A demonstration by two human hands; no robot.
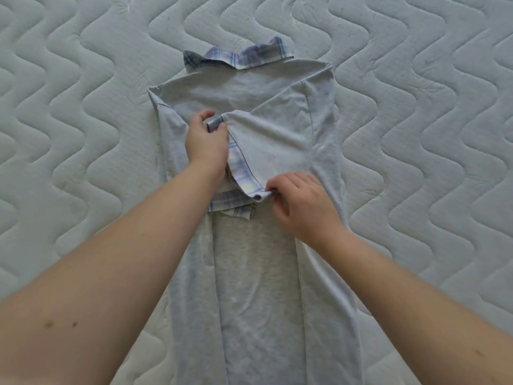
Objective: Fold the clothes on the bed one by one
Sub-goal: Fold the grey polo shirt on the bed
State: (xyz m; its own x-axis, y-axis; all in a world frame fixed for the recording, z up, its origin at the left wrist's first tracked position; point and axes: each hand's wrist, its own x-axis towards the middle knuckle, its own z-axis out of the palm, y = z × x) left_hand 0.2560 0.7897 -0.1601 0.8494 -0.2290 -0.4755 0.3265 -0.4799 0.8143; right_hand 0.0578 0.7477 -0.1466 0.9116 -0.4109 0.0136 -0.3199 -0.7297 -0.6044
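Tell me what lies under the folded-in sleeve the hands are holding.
Under the sleeve lies the grey shirt body and another plaid cuff. Anything further beneath is covered.

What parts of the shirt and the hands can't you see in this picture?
- Bottom hem of the grey shirt: cut off by the lower edge of the head view.
- Shirt front: it faces down onto the mattress.
- Left hand fingertips: tucked behind the sleeve cuff they grip.
- Right hand fingertips: curled under, pinching the plaid sleeve hem.
- Left sleeve: mostly under the left forearm.
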